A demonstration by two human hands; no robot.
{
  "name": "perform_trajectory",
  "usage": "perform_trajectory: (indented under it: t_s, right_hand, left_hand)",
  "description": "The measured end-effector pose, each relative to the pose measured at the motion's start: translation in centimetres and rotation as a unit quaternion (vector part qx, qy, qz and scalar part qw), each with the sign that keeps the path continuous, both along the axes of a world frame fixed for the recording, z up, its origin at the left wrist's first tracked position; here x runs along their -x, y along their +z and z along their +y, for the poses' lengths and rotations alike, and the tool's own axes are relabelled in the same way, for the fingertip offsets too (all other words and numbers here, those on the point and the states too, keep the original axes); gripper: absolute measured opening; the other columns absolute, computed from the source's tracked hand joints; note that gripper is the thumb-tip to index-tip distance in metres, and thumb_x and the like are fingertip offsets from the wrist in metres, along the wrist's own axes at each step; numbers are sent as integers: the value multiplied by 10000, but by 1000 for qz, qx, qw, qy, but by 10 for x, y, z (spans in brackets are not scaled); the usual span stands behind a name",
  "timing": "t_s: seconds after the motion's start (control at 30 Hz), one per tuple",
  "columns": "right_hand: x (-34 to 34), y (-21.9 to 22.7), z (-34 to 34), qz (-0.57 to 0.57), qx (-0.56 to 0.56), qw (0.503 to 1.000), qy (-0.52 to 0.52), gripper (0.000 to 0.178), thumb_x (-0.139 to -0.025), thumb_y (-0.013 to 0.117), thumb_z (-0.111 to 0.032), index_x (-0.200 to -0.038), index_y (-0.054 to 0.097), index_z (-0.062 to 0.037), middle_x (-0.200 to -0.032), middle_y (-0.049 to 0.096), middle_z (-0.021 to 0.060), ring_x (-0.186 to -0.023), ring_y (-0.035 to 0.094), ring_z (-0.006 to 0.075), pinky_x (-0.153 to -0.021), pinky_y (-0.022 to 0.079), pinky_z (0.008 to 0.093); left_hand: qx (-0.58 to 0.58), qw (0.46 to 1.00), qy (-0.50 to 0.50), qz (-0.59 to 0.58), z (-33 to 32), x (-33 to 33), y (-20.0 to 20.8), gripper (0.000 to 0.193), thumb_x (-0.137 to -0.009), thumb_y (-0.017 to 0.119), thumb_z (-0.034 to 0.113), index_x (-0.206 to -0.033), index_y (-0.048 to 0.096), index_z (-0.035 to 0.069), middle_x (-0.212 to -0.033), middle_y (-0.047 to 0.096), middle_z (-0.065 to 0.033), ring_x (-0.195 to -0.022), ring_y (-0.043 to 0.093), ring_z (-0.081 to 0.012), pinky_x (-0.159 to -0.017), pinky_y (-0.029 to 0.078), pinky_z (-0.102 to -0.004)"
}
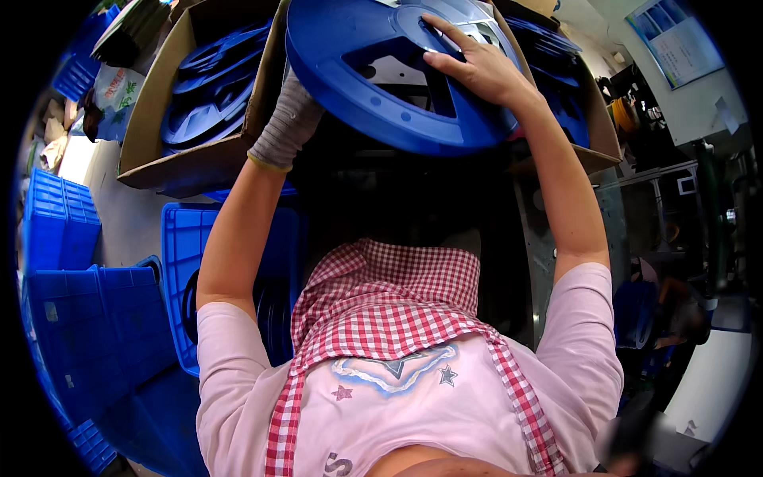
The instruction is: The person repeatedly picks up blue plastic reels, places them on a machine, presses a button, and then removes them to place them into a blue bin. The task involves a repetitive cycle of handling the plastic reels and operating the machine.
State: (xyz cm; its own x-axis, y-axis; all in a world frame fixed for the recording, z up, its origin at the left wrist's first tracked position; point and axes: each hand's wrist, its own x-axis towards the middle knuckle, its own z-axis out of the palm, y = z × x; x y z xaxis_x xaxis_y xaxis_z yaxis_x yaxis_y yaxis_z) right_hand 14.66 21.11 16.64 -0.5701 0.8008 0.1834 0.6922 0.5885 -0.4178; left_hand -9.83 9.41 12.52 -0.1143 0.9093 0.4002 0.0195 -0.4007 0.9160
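Note:
A large blue plastic reel flange (322,49), a round disc with cut-out windows and a raised hub, is held up tilted in front of me at the top. My left hand (296,111), in a grey knit glove, grips its left edge; the fingers are hidden behind the disc. My bare right hand (481,67) lies over the disc's right side. Its thumb and fingers are stretched apart near the hub, touching the upper face or just above it. Through the windows some pale and dark parts show, too unclear to name.
Cardboard boxes with more blue discs stand at the left (187,171) and right (596,155) of the disc. A blue crate (179,262) with dark discs sits below the left box, and stacked blue crates (75,310) stand further left. Dark machinery fills the right.

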Motion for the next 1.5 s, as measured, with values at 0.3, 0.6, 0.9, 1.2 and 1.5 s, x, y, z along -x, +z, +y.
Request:
perform_trajectory:
  t_s: [0.3,0.6,0.9,1.2,1.5]
  right_hand:
    - [17,129,30,-172,-204,963,-45,705,-862,402,-682,-1421,412,-250,-1475,371,116,-1384,297,306,-1129,240,406]
    - [25,121,46,-138,-86,987,-14,774,-844,423,-703,-1458,336,-241,-1396,456,189,-1292,420,386,-1098,287,432]
    - [-78,81,-24,116,-291,950,-13,743,-808,651,-502,-1425,382,-187,-1306,522,184,-1189,516,359,-983,427,452]
    - [-142,-40,-49,82,-164,976,-116,932,-676,817,-342,-1445,315,-183,-1257,513,135,-1174,485,328,-976,424,415]
    - [-160,-12,-17,174,-266,947,-53,620,-728,779,-318,-1277,542,-156,-1162,573,111,-1088,548,302,-921,470,381]
  left_hand:
    - [-24,979,-92,-178,37,30,59,509,-909,537,49,-1374,355,-48,-1191,584,-228,-1063,629,-301,-886,564,-371]
    - [24,976,-87,-196,6,25,63,499,-898,549,52,-1363,389,-33,-1220,576,-197,-1089,613,-291,-906,543,-362]
    - [-42,946,222,231,-60,15,26,689,-814,703,116,-1399,351,27,-1328,481,-198,-1201,511,-290,-1042,417,-378]
    - [31,889,271,367,-65,9,-9,902,-752,754,74,-1482,225,105,-1404,419,-180,-1275,421,-296,-1094,324,-357]
    - [-50,949,248,189,-91,14,-25,668,-885,581,35,-1464,248,74,-1439,367,-175,-1306,398,-290,-1095,310,-402]
